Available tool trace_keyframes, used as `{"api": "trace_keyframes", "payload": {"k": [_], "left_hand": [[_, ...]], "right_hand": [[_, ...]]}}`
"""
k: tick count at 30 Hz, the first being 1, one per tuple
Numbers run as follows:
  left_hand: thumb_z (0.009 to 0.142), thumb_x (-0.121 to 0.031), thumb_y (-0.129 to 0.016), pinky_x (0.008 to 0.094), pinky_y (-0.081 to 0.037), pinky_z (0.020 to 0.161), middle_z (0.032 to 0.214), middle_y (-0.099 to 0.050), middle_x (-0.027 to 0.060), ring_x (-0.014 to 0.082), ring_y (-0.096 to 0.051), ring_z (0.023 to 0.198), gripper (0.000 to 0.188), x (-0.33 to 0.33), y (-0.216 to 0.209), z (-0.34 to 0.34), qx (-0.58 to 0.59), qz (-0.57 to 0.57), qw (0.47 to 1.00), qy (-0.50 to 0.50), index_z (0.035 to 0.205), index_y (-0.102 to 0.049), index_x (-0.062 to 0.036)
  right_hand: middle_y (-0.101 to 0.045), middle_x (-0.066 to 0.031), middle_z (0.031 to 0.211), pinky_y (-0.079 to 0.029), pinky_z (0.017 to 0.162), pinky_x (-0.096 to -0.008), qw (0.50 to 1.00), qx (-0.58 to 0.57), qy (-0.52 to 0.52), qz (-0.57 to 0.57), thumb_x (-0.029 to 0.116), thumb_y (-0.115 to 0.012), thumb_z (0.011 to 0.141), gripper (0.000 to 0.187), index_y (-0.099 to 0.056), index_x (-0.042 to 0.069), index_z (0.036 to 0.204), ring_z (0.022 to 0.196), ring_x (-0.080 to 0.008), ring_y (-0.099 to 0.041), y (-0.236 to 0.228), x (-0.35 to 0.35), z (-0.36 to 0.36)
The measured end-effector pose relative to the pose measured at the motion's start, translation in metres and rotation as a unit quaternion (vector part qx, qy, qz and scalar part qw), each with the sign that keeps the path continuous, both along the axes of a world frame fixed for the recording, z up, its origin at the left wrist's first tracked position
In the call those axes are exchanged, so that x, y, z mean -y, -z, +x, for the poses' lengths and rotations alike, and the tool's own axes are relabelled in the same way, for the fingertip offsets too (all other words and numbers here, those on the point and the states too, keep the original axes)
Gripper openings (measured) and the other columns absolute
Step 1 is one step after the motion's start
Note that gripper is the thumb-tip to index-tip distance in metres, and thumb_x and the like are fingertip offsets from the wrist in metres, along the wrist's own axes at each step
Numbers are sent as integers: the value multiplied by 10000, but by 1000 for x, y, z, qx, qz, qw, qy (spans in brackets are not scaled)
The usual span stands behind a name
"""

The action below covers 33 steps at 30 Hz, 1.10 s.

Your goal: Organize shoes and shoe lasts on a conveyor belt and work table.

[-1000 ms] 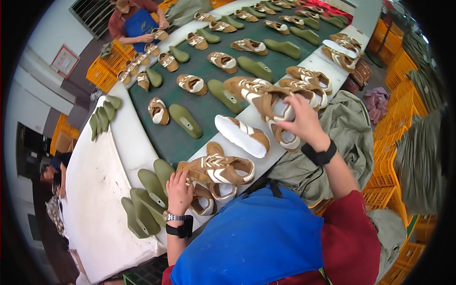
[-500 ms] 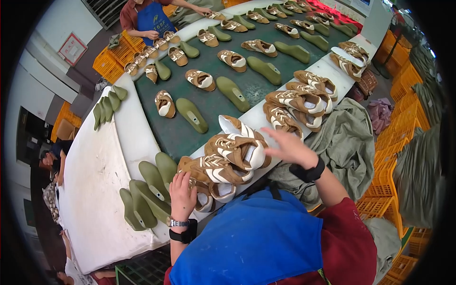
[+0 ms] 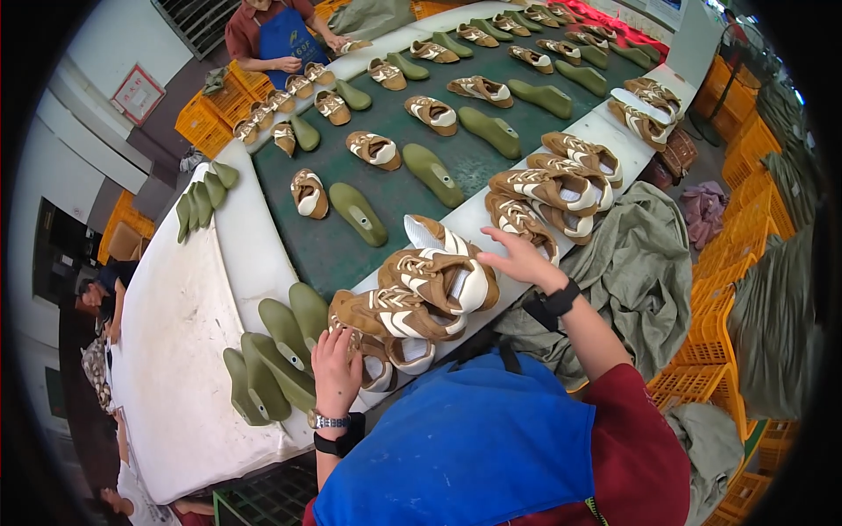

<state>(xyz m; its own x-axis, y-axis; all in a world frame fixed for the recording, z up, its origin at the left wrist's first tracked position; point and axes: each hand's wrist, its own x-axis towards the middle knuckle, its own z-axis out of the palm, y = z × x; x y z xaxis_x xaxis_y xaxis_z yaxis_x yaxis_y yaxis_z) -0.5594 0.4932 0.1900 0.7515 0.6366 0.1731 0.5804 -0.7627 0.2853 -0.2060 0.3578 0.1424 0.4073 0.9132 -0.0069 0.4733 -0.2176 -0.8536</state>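
Observation:
A heap of brown and white sneakers [image 3: 395, 309] lies on the white table edge right before me, piled in layers. My left hand [image 3: 338, 372] is at its left end, fingers stretched out and touching or just beside the nearest shoes; the exact contact is hidden. My right hand [image 3: 524, 260] is open at the heap's right end, thumb and fingers apart, holding nothing. It hovers between this heap and a second sneaker pile [image 3: 553, 188]. Olive-green shoe lasts [image 3: 263, 377] lie in a cluster left of my left hand.
The green belt [image 3: 307, 250] carries rows of single sneakers and lasts [image 3: 358, 215]. A co-worker in a blue apron [image 3: 285, 39] stands at the far left. A grey-green cloth [image 3: 636, 254] and orange crates [image 3: 706, 342] are at my right. More lasts [image 3: 203, 200] sit on the left tabletop.
My right hand has shifted slightly, its fingers coming a little closer together. My left hand has barely moved. The co-worker's far hand and the shoe by it have moved left.

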Motion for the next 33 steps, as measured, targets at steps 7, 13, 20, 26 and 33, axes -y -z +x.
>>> {"api": "trace_keyframes", "payload": {"k": [7,13,20,26,33], "left_hand": [[732,-75,-613,444,-360,938,1155,-533,165,359,-457,1115,427,17,6,0,10,0,1000,9,1150,-531,-51],[716,-83,-628,428,-396,905,1127,-547,161,349,-495,1065,460,25,15,11,9,-91,995,50,1160,-517,-43],[714,-102,-645,430,-443,825,970,-586,230,380,-545,945,514,7,4,29,-27,-104,992,67,1197,-492,-16],[739,-123,-646,398,-483,710,856,-624,201,346,-604,812,474,3,-61,77,-35,-117,983,138,1191,-522,-56],[842,-111,-589,322,-449,877,1184,-556,119,213,-541,1066,596,-3,-89,208,8,-525,816,241,1366,-306,-67]], "right_hand": [[-271,-230,1418,-250,1062,-334,958,-255,-89,-100,575,-573,787,945,-181,-24,1403,1322,-289,-275,27,-24,7],[-385,-183,1356,-303,1011,-301,935,-321,-91,-124,526,-587,800,868,-243,-3,1395,1248,-225,-373,14,-20,8],[-401,-159,1363,-301,1023,-300,957,-214,-149,-130,590,-573,777,831,-375,13,1341,1254,-249,-383,22,-16,10],[-598,-115,1082,-432,836,-275,983,-132,-74,-100,480,-589,825,695,-389,69,1348,962,-176,-549,-14,10,31],[-653,-152,821,-495,687,-340,966,123,218,62,201,-583,784,226,-668,61,940,745,-277,-634,-54,64,135]]}}
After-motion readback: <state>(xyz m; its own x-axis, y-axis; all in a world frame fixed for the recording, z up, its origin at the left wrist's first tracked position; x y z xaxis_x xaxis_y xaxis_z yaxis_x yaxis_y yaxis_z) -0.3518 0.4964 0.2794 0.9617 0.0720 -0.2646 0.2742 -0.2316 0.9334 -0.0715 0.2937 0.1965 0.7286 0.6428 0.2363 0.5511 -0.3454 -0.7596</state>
